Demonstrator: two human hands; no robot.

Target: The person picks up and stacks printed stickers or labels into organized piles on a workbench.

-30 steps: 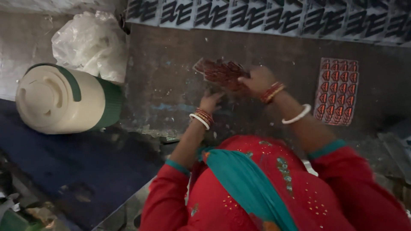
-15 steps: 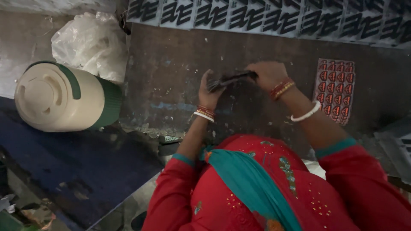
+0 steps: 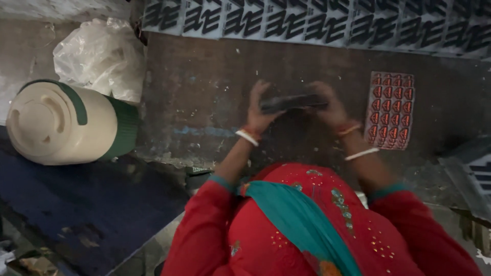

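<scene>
Sheet [image 3: 292, 102], thin, dark and seen nearly edge-on, sits raised above the middle of the counter [image 3: 204, 76], gripped at both ends. The left hand [image 3: 260, 110] is closed on its left end, fingers curled up over the edge, and the right hand [image 3: 330, 105] is clamped on its right end in the same way. The picture is blurred here, so the sheet is perhaps a small stack rather than a single piece; it cannot be told which. Both wrists wear bangles, and red sleeves with teal cuffs run back toward the camera, with a teal scarf across the red garment below.

Just to the right of the right hand, a card of red pieces in rows [image 3: 391, 110] lies flat on the dark, worn counter, apart from the hand. Along the far edge of the counter runs a strip of dark printed sheets [image 3: 317, 20]. To the left, off the counter, a cream jug with a green band [image 3: 66, 122] lies on its side on a dark blue mat [image 3: 76, 204], and a crumpled clear plastic bag [image 3: 99, 56] rests just behind it against the wall
</scene>
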